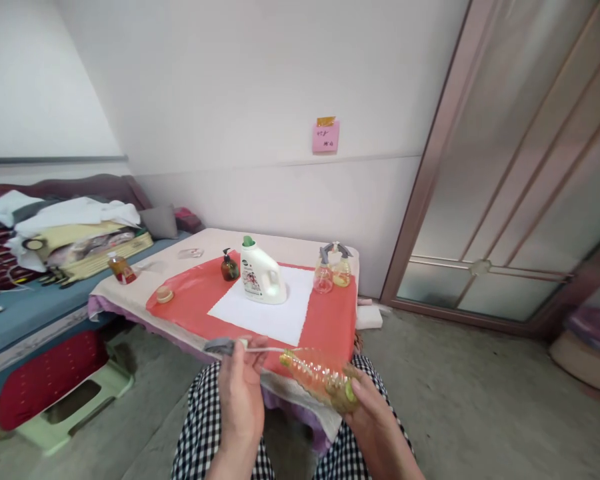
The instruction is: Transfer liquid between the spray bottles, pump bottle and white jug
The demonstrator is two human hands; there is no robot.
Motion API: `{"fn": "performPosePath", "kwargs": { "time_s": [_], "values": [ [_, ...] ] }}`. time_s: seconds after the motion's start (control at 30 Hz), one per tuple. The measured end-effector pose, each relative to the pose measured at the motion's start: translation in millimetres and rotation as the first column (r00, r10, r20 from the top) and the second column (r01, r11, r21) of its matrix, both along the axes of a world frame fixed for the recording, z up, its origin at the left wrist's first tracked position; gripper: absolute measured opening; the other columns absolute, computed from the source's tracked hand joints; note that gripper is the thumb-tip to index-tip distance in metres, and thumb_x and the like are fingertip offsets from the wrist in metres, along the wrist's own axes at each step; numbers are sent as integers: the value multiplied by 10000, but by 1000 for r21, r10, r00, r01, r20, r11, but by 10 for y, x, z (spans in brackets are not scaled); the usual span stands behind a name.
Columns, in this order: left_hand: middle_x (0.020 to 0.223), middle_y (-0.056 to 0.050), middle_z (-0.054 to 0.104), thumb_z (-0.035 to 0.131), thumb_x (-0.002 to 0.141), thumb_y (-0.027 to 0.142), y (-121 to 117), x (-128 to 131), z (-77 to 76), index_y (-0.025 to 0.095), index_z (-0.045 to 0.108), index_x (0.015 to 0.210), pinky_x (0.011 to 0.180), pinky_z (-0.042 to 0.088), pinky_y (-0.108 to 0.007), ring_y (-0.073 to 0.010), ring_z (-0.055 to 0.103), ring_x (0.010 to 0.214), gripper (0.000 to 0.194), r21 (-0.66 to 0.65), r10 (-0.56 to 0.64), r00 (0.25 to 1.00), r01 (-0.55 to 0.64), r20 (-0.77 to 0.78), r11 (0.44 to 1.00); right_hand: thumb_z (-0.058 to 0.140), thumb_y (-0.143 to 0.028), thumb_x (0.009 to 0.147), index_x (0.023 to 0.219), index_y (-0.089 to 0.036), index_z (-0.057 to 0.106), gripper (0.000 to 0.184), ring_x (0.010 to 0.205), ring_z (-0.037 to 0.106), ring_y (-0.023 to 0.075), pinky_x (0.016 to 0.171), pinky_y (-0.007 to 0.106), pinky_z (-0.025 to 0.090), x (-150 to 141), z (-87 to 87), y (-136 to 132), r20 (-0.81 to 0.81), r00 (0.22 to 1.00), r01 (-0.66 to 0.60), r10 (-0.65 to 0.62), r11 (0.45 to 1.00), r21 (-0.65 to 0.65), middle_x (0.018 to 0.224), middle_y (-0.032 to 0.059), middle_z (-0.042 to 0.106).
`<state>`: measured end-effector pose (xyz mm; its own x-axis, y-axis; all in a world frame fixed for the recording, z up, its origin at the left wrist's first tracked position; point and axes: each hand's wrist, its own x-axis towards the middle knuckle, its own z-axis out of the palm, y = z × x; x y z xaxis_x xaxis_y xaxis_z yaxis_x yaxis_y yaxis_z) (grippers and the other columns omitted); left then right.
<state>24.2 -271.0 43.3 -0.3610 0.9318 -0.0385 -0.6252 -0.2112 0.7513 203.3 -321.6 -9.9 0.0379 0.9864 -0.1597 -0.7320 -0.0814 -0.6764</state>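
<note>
My left hand (241,393) is closed on a grey spray head (220,345) whose thin white tube runs right into a clear bottle. My right hand (367,407) grips that bottle (317,377) by its base; it lies nearly level, neck pointing left, with yellowish liquid inside. Both hands hover over my lap, at the near edge of a low table (130,288) with a red cloth (330,320) and a white sheet (265,313). On the table stand a white jug with a green cap (261,273), a small brown pump bottle (229,265) and two small spray bottles (333,269).
An amber bottle (121,268), a small round lid (165,294) and a clear piece (190,253) lie on the table's left side. A cluttered bed (45,253) stands to the left, a green stool (75,400) below it. A sliding door (520,200) fills the right. A pink note (326,135) hangs on the wall.
</note>
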Motion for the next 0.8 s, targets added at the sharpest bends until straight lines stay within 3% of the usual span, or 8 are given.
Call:
{"fn": "performPosePath", "kwargs": {
  "time_s": [0.17,0.4,0.63,0.8],
  "values": [
    [1045,-140,710,680,797,470,-151,267,-44,120,705,977,877,497,-394,-268,647,1026,394,-81,-251,965,257,79,963,756,-376,730,1147,-245,508,503,1090,611,268,953,420,447,-207,87,-81,44,998,45,-47,998,49,1168,79,666],
    [1018,-130,719,709,773,415,-117,172,-15,122,721,921,886,493,-392,-268,655,1013,328,-81,-272,957,281,105,956,826,-413,619,1113,-260,454,637,992,639,287,852,398,483,-290,143,-168,204,968,131,-146,988,83,1037,76,700],
    [971,-136,736,683,799,357,-75,53,-38,105,732,906,879,497,-383,-271,670,984,278,-53,-338,941,337,-7,940,864,-356,572,1076,-254,471,647,1005,641,310,852,419,497,-187,208,-118,308,946,70,-100,992,109,1067,87,683],
    [971,-129,742,683,797,353,-39,-27,-38,116,734,885,889,496,-391,-278,673,992,258,-53,-322,944,319,-67,946,753,-495,700,917,-224,539,408,864,648,267,747,371,495,-280,76,-98,288,957,3,-37,993,118,906,70,694]
  ]
}}
